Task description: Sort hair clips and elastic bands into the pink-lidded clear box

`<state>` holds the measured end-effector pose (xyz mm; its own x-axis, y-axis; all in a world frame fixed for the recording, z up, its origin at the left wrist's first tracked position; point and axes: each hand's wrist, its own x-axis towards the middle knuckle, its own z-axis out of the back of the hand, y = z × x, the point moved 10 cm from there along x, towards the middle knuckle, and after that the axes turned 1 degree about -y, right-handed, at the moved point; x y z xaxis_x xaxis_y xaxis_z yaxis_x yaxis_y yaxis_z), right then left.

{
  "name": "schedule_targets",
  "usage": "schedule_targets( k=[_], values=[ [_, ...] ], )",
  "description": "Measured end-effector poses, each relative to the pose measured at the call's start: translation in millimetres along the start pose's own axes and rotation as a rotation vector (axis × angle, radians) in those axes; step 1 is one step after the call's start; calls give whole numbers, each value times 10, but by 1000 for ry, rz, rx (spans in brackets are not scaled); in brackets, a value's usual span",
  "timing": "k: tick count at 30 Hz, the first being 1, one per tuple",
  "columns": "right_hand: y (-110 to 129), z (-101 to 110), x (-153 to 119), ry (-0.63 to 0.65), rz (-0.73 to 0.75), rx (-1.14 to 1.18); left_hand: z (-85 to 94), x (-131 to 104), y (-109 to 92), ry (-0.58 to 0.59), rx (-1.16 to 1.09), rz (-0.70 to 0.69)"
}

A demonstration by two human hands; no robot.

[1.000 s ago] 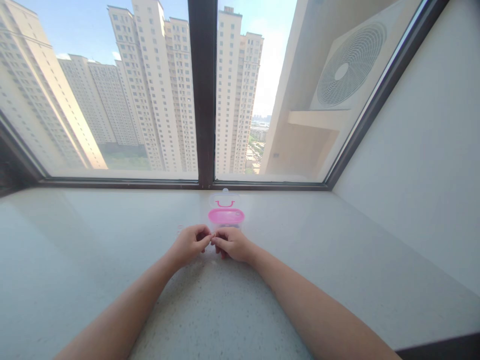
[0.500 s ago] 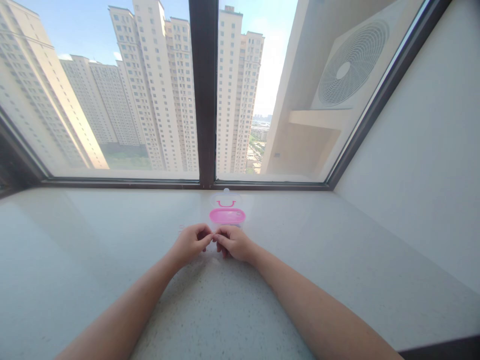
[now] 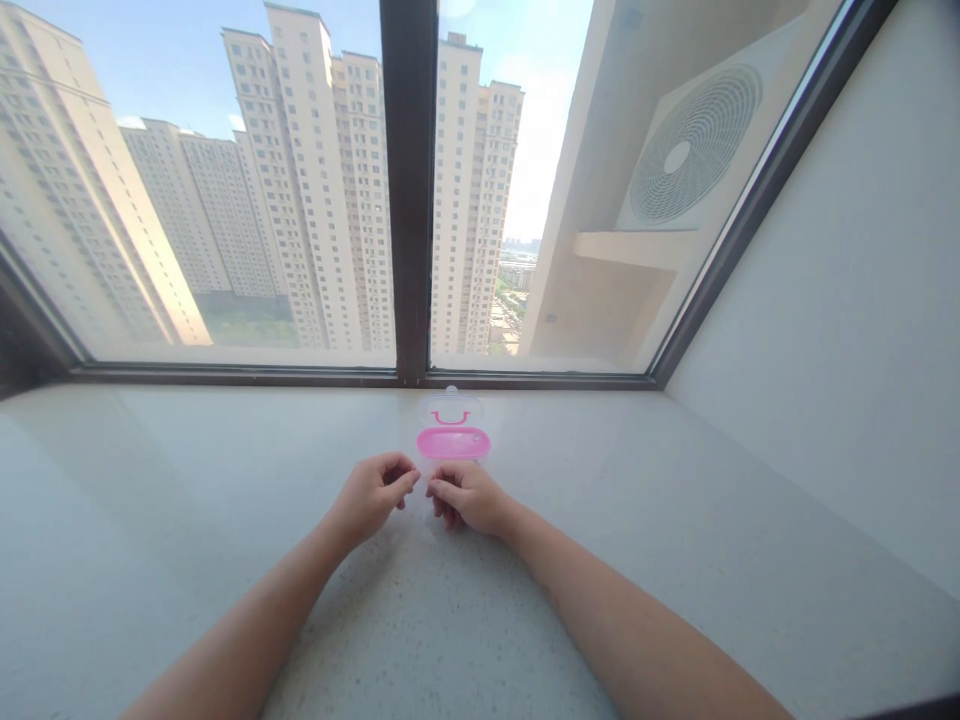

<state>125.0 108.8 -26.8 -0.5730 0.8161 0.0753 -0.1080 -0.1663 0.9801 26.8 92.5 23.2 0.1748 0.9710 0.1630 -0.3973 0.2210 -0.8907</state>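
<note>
Grip: left hand [image 3: 379, 488] and right hand [image 3: 469, 495] both curled, thumbs brought in near the index fingers. Can't tell whether either tip pair is fully closed or pinching something; anything there is too small to make out.

Change: half a second ago the fingertips met. Now there's a narrow gap between the hands, mostly from the left backing off to its own side; right roughly where it was. Read: the two-handed contact has been released, so any joint work at the tips is paused or done. Can't say which from here.

Pink-rimmed container [image 3: 422, 442] sits just beyond the grip, toward the window, its near side partly hidden by the right hand. Its clear lid [image 3: 451, 404] with the pink handle [image 3: 451, 423] shows past it, farther out again, off the opening. Neither seems to have shifted. Speckled white surface [image 3: 450, 640] underneath, running back from the hands toward the wearer.
</note>
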Motion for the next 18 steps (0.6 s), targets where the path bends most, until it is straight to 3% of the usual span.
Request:
schedule_targets(
  k=[18],
  values=[
    [58, 35, -23, -29, -10, 56, 9, 19, 24, 3, -8, 13]
  ],
)
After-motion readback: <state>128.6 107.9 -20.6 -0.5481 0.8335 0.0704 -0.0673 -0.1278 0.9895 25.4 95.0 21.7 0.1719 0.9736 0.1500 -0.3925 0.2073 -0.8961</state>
